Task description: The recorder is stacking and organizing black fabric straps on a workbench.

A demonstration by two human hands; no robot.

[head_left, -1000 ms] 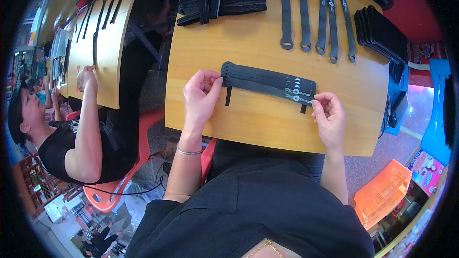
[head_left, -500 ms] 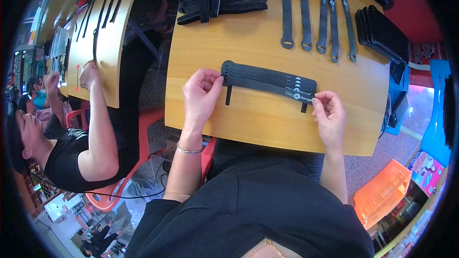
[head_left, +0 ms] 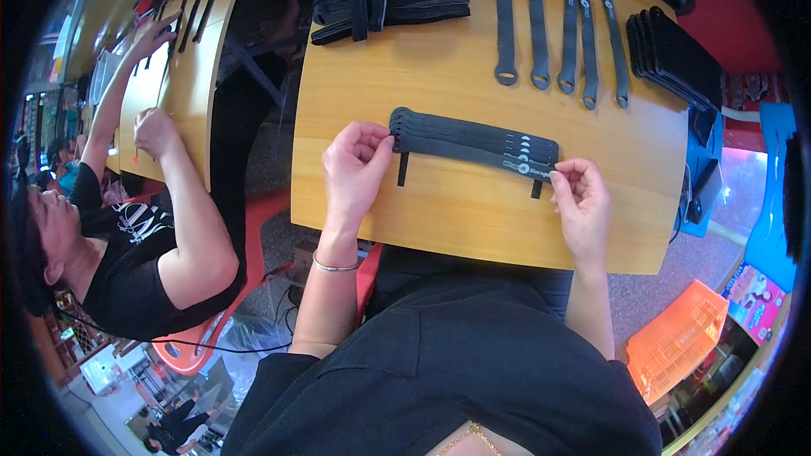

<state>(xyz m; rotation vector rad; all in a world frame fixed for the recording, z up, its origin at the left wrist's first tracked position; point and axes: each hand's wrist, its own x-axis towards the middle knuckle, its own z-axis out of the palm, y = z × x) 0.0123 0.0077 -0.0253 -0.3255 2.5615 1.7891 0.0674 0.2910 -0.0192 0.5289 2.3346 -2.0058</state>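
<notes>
At opposite ends — left hand point(head_left: 355, 171), right hand point(head_left: 581, 203) — overlapping straps point(head_left: 465, 141) seem pinched.

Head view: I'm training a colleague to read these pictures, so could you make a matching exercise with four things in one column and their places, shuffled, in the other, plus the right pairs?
Things
1. The person's left hand
2. The person's right hand
3. Five separate straps
4. Orange basket

Places
A. Laid out on the far right part of the table
B. At the right end of the overlapping straps
C. Off the table, at the lower right of the picture
D. At the left end of the overlapping straps

Right pairs: 1-D, 2-B, 3-A, 4-C
</notes>
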